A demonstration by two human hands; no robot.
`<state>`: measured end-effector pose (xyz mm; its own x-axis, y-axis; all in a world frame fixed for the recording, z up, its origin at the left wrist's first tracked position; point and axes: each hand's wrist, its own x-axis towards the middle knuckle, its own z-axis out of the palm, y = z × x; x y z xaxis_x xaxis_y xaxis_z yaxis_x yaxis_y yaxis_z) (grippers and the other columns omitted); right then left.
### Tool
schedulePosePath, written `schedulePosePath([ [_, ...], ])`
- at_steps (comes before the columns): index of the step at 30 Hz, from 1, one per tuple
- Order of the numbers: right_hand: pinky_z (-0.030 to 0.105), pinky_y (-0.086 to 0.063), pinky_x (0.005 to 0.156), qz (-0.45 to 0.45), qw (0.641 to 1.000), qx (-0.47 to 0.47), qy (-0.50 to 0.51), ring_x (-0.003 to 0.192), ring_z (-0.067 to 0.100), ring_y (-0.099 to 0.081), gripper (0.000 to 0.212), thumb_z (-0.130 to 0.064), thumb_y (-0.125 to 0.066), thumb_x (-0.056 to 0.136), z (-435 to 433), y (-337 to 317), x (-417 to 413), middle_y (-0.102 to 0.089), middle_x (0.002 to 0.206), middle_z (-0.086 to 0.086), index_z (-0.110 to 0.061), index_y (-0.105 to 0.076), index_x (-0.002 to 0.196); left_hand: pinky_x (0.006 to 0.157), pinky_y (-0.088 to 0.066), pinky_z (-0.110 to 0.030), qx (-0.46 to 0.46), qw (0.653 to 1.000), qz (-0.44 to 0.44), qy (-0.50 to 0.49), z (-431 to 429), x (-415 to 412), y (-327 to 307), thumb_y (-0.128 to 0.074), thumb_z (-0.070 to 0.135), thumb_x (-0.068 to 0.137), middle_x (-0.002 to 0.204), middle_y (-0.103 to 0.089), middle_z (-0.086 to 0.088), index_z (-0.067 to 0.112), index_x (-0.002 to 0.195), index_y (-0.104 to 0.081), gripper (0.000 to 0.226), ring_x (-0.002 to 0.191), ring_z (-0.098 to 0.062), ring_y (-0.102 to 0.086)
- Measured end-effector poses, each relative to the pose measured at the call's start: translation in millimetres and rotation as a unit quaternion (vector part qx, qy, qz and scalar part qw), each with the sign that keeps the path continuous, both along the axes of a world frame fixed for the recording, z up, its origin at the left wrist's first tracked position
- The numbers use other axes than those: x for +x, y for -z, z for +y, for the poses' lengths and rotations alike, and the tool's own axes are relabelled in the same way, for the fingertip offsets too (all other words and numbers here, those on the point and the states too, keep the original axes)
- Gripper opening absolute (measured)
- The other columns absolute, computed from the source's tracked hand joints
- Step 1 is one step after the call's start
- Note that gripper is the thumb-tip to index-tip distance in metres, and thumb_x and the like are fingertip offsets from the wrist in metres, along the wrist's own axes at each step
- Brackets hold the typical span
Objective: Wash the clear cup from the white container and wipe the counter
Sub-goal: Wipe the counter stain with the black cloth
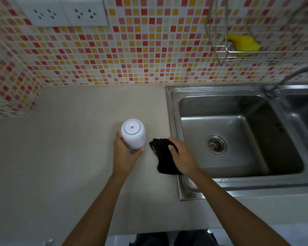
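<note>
Beige desk [60, 157], viewed from above by the head camera, bounded at the rear by a wall of red, orange and yellow mosaic tile [132, 55] carrying 2 white socket plates [64, 12]. White container [133, 133]: rounded, opaque, standing upright on the desk just left of the sink rim, its top face showing a grey ring with a small central dot. Left hand [125, 152]: wrapped around the near lower side of the white container, thumb on the left flank, fingers curled under and to the right; the lower part of the vessel under the fingers looks greyish or translucent, and whether that is the clear cup cannot be told. Right hand [182, 157]: closed palm-down on a black cloth [163, 157], pressing it flat to the desk between the container and the sink edge; the cloth extends out from under the fingers toward the container without touching it. Stainless steel sink [238, 107]: 1 full basin in view with a round drain [216, 144], a 2nd basin partly visible at the right edge, faucet [292, 75] arching over the divide. Wire rack [220, 55]: fixed to the tile above the sink, holding 1 yellow sponge [244, 44]. Both forearms bare.
</note>
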<state>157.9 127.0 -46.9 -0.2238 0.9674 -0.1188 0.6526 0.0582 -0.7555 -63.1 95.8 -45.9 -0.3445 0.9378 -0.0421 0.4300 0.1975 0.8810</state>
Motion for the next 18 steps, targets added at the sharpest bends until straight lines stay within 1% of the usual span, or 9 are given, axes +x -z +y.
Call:
schedulePosePath([
  [3,0.026,-0.038,0.098,-0.011,0.997,0.012,0.08,0.116,0.024,-0.054,0.032,-0.015,-0.053,0.095,13,-2,16,-0.059,0.127,0.007,-0.012,-0.057,0.126,0.092,-0.046,-0.041,-0.027,0.99,0.092,-0.103,-39,33,1,-0.069,0.01,0.081,0.111,-0.052,-0.014,0.003,0.112,-0.051,0.036,0.105,-0.032,-0.052],
  [5,0.029,-0.042,0.098,-0.022,0.995,-0.034,0.09,0.114,0.024,-0.057,0.038,-0.018,-0.06,0.091,20,-2,22,-0.061,0.125,0.006,-0.013,-0.056,0.128,0.083,-0.047,-0.035,0.004,0.995,0.09,-0.041,-56,57,-5,-0.059,0.005,0.087,0.099,-0.055,-0.006,0.008,0.099,-0.058,0.013,0.093,-0.026,-0.056],
  [6,0.03,-0.044,0.097,-0.023,0.994,-0.068,0.08,0.112,0.023,-0.058,0.043,-0.021,-0.064,0.089,21,-2,23,-0.062,0.123,0.005,-0.013,-0.054,0.13,0.081,-0.047,-0.032,0.013,0.995,0.094,0.022,-56,67,-6,-0.057,0.004,0.088,0.097,-0.055,-0.003,0.01,0.097,-0.06,0.011,0.091,-0.022,-0.057],
  [8,0.03,-0.047,0.093,-0.032,0.992,-0.109,0.049,0.108,0.022,-0.06,0.046,-0.025,-0.067,0.087,22,1,24,-0.064,0.119,0.005,-0.012,-0.055,0.129,0.086,-0.046,-0.025,0.016,0.985,0.124,0.12,-39,82,-8,-0.054,0.007,0.09,0.105,-0.057,-0.001,0.012,0.105,-0.061,0.018,0.098,-0.018,-0.056],
  [10,0.026,-0.048,0.08,-0.04,0.992,-0.118,0.035,0.098,0.021,-0.064,0.033,-0.025,-0.067,0.086,22,1,25,-0.069,0.109,0.006,-0.011,-0.063,0.116,0.099,-0.039,-0.024,0.004,0.977,0.135,0.163,-15,94,-16,-0.05,0.002,0.089,0.121,-0.056,-0.006,0.01,0.121,-0.055,0.033,0.112,-0.021,-0.051],
  [13,0.014,-0.037,0.054,-0.051,0.992,-0.114,0.009,0.078,0.016,-0.059,0.007,-0.018,-0.065,0.087,26,-13,30,-0.066,0.085,0.004,-0.012,-0.065,0.088,0.111,-0.031,-0.037,-0.071,0.959,0.154,0.226,15,101,-29,-0.047,-0.004,0.083,0.142,-0.041,-0.015,0.004,0.143,-0.03,0.063,0.13,-0.029,-0.037],
  [15,0.009,-0.035,0.05,-0.03,0.993,-0.11,-0.018,0.074,0.015,-0.056,0.004,-0.012,-0.065,0.086,28,-26,38,-0.063,0.081,0.005,-0.01,-0.063,0.083,0.111,-0.031,-0.04,-0.107,0.941,0.183,0.263,32,98,-32,-0.051,0.001,0.082,0.147,-0.035,-0.015,0.007,0.149,-0.015,0.077,0.134,-0.031,-0.033],
  [16,0.008,-0.036,0.051,-0.015,0.994,-0.107,-0.03,0.072,0.013,-0.056,0.004,-0.01,-0.065,0.086,28,-33,44,-0.065,0.081,0.006,-0.006,-0.065,0.085,0.108,-0.035,-0.042,-0.104,0.933,0.197,0.284,39,97,-33,-0.053,0.005,0.08,0.145,-0.039,-0.013,0.011,0.149,-0.019,0.077,0.132,-0.032,-0.036],
  [18,0.006,-0.038,0.056,0.012,0.994,-0.098,-0.05,0.069,0.005,-0.055,0.004,-0.007,-0.066,0.085,29,-50,59,-0.065,0.081,0.002,-0.006,-0.067,0.088,0.095,-0.045,-0.044,-0.093,0.914,0.223,0.326,50,97,-40,-0.059,0.017,0.08,0.128,-0.055,-0.01,0.018,0.133,-0.044,0.055,0.118,-0.031,-0.05],
])
